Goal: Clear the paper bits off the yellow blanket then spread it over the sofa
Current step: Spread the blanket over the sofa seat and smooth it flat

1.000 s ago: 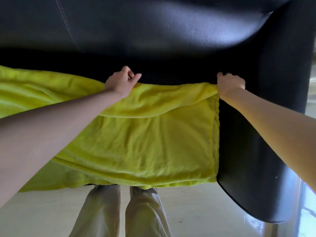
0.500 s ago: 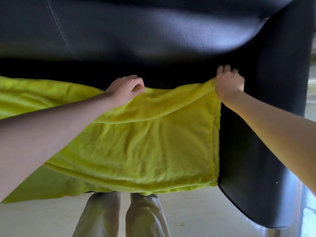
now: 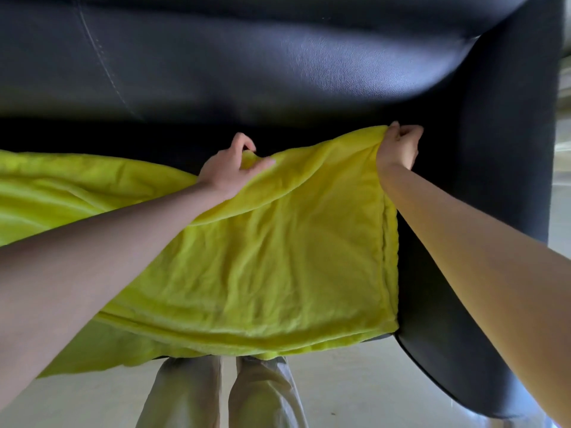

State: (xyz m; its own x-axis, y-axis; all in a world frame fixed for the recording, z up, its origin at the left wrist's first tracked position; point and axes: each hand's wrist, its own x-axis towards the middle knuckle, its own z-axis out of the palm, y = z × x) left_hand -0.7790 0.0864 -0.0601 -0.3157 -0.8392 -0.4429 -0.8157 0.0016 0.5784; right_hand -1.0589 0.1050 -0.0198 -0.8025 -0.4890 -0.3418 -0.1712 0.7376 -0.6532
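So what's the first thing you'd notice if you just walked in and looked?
The bright yellow blanket jumps out, draped over the seat of the black sofa. Two bare hands grip its far edge: the left hand mid-edge, the right hand lifting the corner by the sofa's arm.

beyond both hands the black sofa backrest (image 3: 278, 63) blocks the way. just right of the right hand (image 3: 400, 146) the sofa arm (image 3: 500, 180) walls it in. between the hands lies only the yellow blanket (image 3: 278, 257).
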